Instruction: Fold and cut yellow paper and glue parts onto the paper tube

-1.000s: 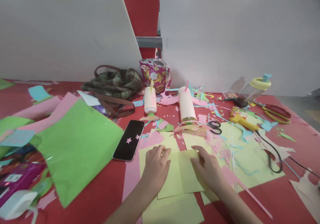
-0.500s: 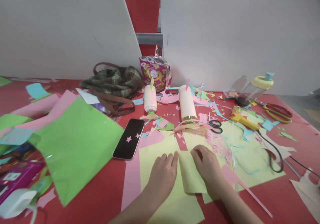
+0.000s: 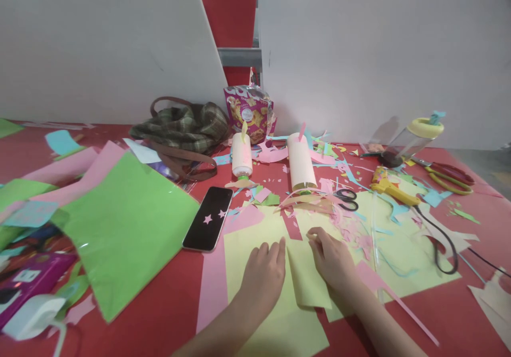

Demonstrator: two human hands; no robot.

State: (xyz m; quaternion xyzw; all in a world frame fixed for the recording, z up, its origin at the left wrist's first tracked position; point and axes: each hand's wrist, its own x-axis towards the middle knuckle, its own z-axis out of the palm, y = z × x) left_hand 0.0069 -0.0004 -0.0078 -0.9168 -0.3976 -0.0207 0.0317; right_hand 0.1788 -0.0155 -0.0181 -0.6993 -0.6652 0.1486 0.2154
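A pale yellow sheet of paper (image 3: 307,280) lies in front of me, with one part folded or curled over and its lower edge raised. My left hand (image 3: 264,272) rests on the yellow paper left of this flap, fingers close together and pressing down; its thumb is hidden. At the flap's upper right edge, my right hand (image 3: 332,256) has its fingers curled in toward the thumb, against the paper. Beyond my hands stand two pale paper-wrapped cylinders (image 3: 241,155) with paper strips on top. Black-handled scissors (image 3: 347,199) lie past my right hand.
Left of my hands lie a black phone (image 3: 208,218) with pink stars and a large green sheet (image 3: 131,229). To the right are a yellow glue gun (image 3: 393,189), red-and-yellow-handled pliers (image 3: 447,176) and a tilted clear bottle (image 3: 407,139). Paper scraps, a snack bag (image 3: 249,112) and a plaid bag (image 3: 183,125) lie behind.
My right fingertips have shifted slightly up and outward at the flap's edge. My left hand stays in place on the paper. The view has moved a little.
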